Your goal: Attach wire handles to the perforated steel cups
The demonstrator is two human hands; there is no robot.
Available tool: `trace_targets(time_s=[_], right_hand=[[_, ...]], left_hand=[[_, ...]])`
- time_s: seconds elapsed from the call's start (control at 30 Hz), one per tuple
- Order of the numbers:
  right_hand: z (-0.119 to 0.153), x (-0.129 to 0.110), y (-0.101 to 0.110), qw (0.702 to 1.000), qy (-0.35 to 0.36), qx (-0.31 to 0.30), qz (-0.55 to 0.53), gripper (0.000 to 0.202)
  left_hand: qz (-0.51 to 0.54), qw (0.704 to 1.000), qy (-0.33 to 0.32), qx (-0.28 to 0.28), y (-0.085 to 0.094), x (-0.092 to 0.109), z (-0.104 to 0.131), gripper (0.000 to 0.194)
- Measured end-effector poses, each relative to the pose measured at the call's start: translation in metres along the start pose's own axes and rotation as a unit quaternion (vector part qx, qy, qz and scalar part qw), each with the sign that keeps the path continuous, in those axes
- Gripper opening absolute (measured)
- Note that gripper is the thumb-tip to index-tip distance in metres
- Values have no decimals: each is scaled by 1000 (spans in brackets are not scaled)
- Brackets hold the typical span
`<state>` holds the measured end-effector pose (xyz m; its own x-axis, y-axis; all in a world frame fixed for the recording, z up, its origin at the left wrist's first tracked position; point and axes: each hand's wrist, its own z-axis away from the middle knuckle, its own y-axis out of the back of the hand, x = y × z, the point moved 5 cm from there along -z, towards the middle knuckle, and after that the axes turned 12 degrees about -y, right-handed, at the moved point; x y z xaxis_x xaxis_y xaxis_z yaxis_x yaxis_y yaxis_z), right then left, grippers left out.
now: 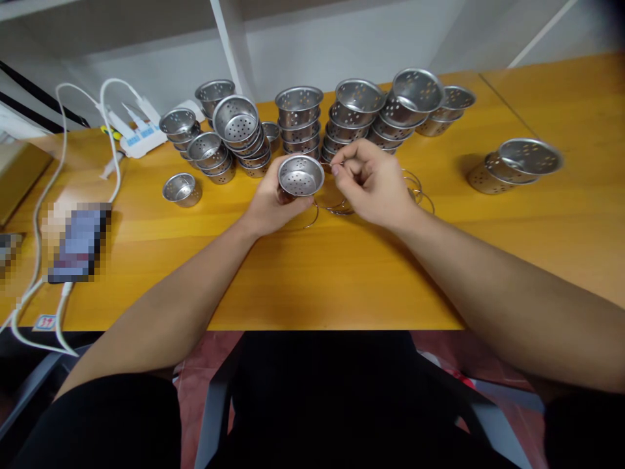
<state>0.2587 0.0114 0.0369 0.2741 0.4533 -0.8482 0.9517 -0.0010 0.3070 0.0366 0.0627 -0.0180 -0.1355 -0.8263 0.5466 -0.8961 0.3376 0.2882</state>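
A perforated metal cup (pixel 301 177) is gripped, mouth up, by the left hand (pixel 270 203) over the bench (pixel 332 280); the right hand (pixel 379 185) is narrowed beside its rim — whether wire is pinched cannot be told. Many cups (pixel 299 118) are already stacked towards the back edge; wire rings (pixel 418 190) — seemingly unused so far — are left loose.

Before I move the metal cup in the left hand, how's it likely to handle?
The cup looks like thin, perforated metal, so probably stiff and light for its size. Shiny sides may slip, though the flared rim should catch on fingers. Round body: likely rolls if tipped over.
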Motion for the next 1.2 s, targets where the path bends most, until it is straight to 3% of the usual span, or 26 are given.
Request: trace_targets(time_s=[0.13, 0.27, 0.63, 0.93, 1.2], right_hand=[[-1, 1, 2, 1000, -4, 8, 7, 43], [-1, 1, 2, 1000, -7, 4, 8, 40], [0, 4, 2, 1000, -26, 4, 6, 38], [1, -2, 1, 1000, -21, -7, 2, 38], [1, -5, -4, 1000, -12, -13, 4, 38]], left_hand=[[-40, 999, 24, -9, 1, 9, -3, 98], [-95, 995, 28, 3, 5, 20, -7, 89], [-45, 998, 55, -1, 1, -4, 2, 101], [-51, 995, 90, -8, -1, 9, -4, 96], [-47, 996, 72, -5, -3, 2, 1, 103]])
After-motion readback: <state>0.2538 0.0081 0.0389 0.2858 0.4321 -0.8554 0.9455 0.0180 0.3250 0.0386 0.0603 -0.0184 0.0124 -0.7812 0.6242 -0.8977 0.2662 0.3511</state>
